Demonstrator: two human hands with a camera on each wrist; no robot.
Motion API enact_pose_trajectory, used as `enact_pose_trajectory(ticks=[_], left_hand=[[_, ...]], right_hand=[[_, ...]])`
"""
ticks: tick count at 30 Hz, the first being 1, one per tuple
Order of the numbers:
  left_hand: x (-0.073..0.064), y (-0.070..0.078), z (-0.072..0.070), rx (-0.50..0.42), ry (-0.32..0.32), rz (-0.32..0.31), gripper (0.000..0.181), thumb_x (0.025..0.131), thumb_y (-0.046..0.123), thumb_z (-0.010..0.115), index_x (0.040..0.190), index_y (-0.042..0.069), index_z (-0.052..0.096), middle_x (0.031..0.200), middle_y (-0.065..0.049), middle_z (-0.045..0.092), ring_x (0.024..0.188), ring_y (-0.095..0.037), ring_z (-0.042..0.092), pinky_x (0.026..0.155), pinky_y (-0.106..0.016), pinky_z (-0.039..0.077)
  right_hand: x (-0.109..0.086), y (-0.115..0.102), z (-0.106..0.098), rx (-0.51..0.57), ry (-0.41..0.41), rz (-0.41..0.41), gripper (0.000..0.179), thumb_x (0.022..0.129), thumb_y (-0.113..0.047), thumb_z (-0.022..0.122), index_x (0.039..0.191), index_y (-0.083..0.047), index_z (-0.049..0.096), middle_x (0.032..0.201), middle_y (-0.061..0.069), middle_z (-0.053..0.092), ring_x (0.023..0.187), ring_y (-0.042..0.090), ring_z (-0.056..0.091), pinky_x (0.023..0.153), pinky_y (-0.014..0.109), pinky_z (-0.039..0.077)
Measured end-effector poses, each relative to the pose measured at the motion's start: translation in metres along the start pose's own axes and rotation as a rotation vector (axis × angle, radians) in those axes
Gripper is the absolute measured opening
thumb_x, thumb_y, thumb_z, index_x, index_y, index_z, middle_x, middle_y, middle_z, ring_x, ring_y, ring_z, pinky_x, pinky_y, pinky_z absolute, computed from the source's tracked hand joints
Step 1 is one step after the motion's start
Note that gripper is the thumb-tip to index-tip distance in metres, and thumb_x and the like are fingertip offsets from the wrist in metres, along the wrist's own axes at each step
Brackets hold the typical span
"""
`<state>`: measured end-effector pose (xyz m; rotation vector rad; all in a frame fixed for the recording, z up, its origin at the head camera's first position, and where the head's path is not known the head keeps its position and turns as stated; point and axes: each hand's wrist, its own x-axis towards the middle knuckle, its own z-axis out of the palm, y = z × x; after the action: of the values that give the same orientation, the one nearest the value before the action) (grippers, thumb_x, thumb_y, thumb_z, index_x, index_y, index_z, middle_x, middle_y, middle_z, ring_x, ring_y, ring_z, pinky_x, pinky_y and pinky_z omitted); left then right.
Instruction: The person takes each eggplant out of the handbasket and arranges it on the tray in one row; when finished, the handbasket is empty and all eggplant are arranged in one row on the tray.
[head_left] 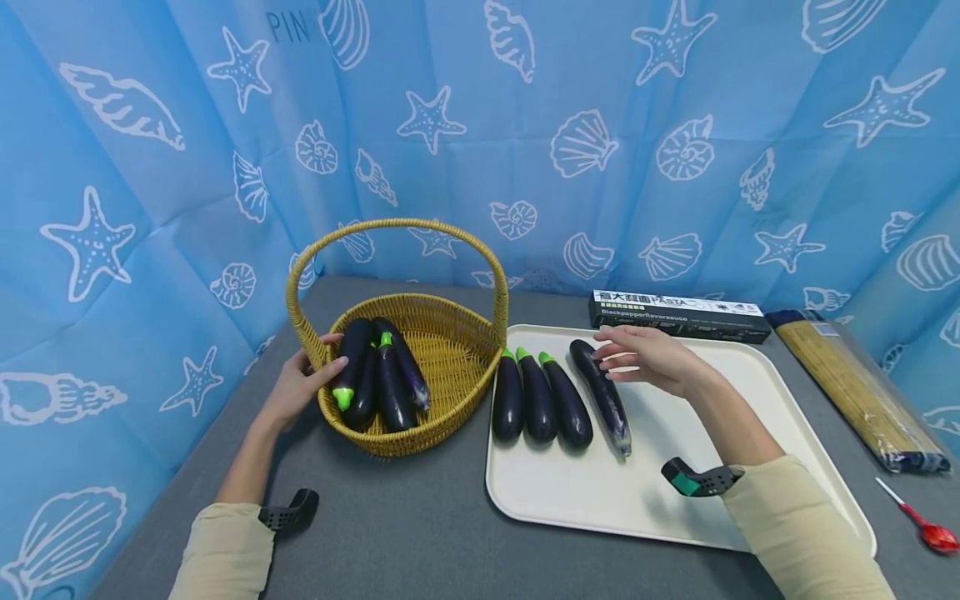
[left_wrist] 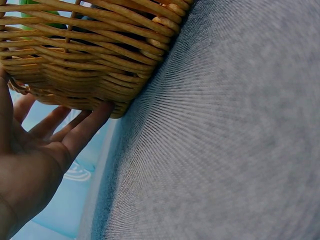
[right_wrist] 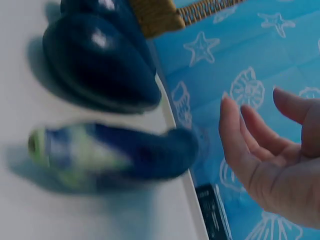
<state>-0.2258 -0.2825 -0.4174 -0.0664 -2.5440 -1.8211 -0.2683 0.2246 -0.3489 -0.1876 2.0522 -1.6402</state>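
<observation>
My left hand [head_left: 296, 387] grips the left side of a yellow wicker basket [head_left: 457, 358], its thumb over the rim and its fingers against the outer weave, as the left wrist view shows. Inside the basket lie several dark eggplants [head_left: 396, 387], some with bright green stems. My right hand [head_left: 648, 358] hovers, fingers loosely spread and empty, beside the top end of a slimmer purple eggplant [head_left: 603, 396] on a white tray [head_left: 675, 492]. Left of that one, three glossy eggplants [head_left: 538, 400] with green stems lie side by side on the tray's left part.
Behind the tray stands a black pasta box [head_left: 678, 315]. To the right lie a clear bag of spaghetti [head_left: 862, 392] and a red wrapped lollipop [head_left: 936, 535]. The basket's tall handle [head_left: 397, 223] arches above it. A blue shell-print curtain [head_left: 465, 183] borders the grey table [head_left: 405, 525].
</observation>
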Motion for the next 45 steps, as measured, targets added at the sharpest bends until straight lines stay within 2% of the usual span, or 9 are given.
enact_pose_trajectory(ticks=[5,10,18,24,31,36,45], left_hand=[[0.0,-0.001,0.0,0.012,0.006,0.007,0.06,0.096,0.032,0.058,0.147,0.01,0.034,0.133,-0.025,0.039,0.109,-0.031,0.042,0.083,-0.036,0.042],[-0.001,-0.003,0.001,0.02,0.015,0.02,0.06,0.096,0.031,0.059,0.147,0.01,0.035,0.131,-0.025,0.04,0.108,-0.031,0.042,0.083,-0.037,0.041],[0.001,-0.005,0.001,0.021,0.016,0.028,0.059,0.096,0.031,0.059,0.147,0.01,0.036,0.132,-0.025,0.04,0.11,-0.032,0.043,0.083,-0.038,0.04],[0.001,-0.006,0.002,0.01,0.011,0.027,0.06,0.096,0.031,0.059,0.147,0.009,0.035,0.132,-0.025,0.04,0.11,-0.032,0.044,0.083,-0.038,0.041],[0.0,-0.005,0.001,-0.008,0.004,0.018,0.06,0.096,0.031,0.058,0.147,0.009,0.035,0.133,-0.025,0.039,0.111,-0.032,0.042,0.086,-0.04,0.04],[0.001,-0.004,0.001,-0.012,0.003,0.018,0.06,0.096,0.03,0.058,0.147,0.01,0.035,0.135,-0.024,0.039,0.112,-0.031,0.042,0.084,-0.037,0.041],[0.001,-0.003,0.0,-0.01,0.009,0.022,0.059,0.096,0.03,0.06,0.147,0.01,0.036,0.137,-0.023,0.038,0.114,-0.031,0.041,0.086,-0.04,0.04]], right_hand=[[0.009,-0.01,0.021,0.099,-0.111,0.0,0.057,0.102,-0.033,0.047,0.141,0.006,0.033,0.117,0.015,0.055,0.099,0.021,0.059,0.086,0.037,0.049],[0.018,-0.023,0.046,0.183,-0.21,0.004,0.05,0.102,-0.03,0.046,0.139,0.004,0.038,0.121,0.018,0.055,0.097,0.021,0.061,0.088,0.041,0.048],[0.034,-0.043,0.091,0.226,-0.387,0.01,0.051,0.104,-0.024,0.041,0.145,0.004,0.029,0.118,0.016,0.056,0.099,0.022,0.06,0.089,0.044,0.047],[0.046,-0.053,0.122,0.242,-0.459,0.026,0.048,0.105,-0.019,0.039,0.146,0.003,0.03,0.118,0.015,0.056,0.098,0.021,0.06,0.091,0.047,0.045],[0.062,-0.059,0.147,0.257,-0.453,0.053,0.047,0.104,-0.018,0.041,0.146,0.001,0.03,0.129,0.022,0.049,0.104,0.024,0.058,0.089,0.043,0.047],[0.076,-0.061,0.162,0.232,-0.388,0.098,0.048,0.103,-0.019,0.045,0.144,0.001,0.032,0.13,0.023,0.048,0.112,0.029,0.053,0.089,0.042,0.047],[0.095,-0.059,0.184,0.172,-0.292,0.158,0.046,0.101,-0.021,0.049,0.14,0.001,0.039,0.13,0.024,0.051,0.116,0.032,0.052,0.089,0.045,0.046]])
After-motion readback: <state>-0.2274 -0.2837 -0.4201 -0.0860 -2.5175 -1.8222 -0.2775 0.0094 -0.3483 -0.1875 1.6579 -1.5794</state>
